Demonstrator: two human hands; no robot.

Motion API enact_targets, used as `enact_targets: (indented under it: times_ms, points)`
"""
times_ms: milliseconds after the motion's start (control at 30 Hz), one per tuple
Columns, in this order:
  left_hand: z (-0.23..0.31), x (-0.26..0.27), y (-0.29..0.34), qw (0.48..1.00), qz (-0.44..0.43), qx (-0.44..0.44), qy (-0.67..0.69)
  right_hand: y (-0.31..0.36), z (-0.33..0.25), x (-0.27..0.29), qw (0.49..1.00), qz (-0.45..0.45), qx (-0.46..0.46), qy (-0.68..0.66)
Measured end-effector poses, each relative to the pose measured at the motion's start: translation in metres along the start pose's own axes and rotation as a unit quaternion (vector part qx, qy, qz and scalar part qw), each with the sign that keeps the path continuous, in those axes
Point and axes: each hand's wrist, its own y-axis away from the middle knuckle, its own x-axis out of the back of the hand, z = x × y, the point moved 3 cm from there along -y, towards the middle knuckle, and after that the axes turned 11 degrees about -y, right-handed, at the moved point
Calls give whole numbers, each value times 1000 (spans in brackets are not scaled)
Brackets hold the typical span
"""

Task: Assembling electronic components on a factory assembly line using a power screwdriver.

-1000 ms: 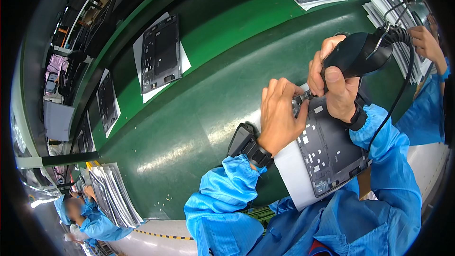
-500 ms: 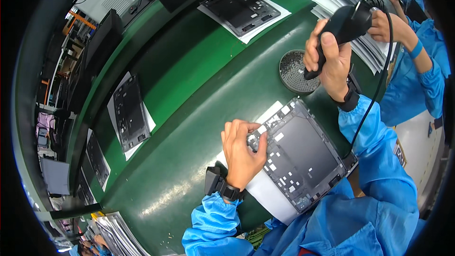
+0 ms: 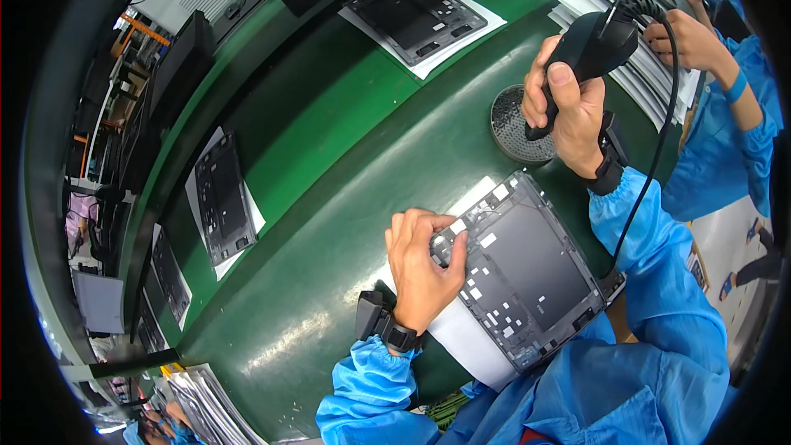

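Note:
My left hand (image 3: pixel 424 268) grips the upper left edge of a dark tablet housing (image 3: pixel 548 264), thumb on its inner face and fingers curled at the edge. The housing is dotted with small white pads and lies on white paper (image 3: pixel 470 342) near my body. Wrapped in my right hand (image 3: pixel 577 115) is a black corded electric screwdriver (image 3: pixel 597 41) with a wire hook on its wide end. Its narrow end is over a round dish (image 3: pixel 509 124) with a gridded, pitted surface; the tip itself is hard to make out.
Other tablet housings lie on paper along the green bench, at the back (image 3: pixel 416 16) and left (image 3: pixel 222 198). Paper stacks stand at right (image 3: pixel 651 86) and lower left (image 3: pixel 218 404). The black cord (image 3: pixel 647 185) hangs beside my right arm. A co-worker's hand (image 3: pixel 692 41) is close by.
My right hand and the screwdriver have shifted slightly left and down over the dish. My left hand stays on the housing. The co-worker's hand has moved slightly, and walking legs appear at far right.

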Motion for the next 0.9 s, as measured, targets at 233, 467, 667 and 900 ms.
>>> enact_targets:
  times_ms: [233, 467, 667, 900]
  points:
    - [-2, -1, 2, 1000, -2, 5, 1, 1, 6, 4, 1000, -5, 3, 13]
    - [-1, 0, 1, 1000, -2, 8, 2, 1, 6, 3, 1000, 3, -1, 22]
    - [-1, -1, 1, 1000, 4, 3, 1, 2, 7, 6, 1000, -5, 5, 23]
    - [-2, 1, 3, 1000, 11, 3, 0, 9, -17, -30, 997, -38, 65, 21]
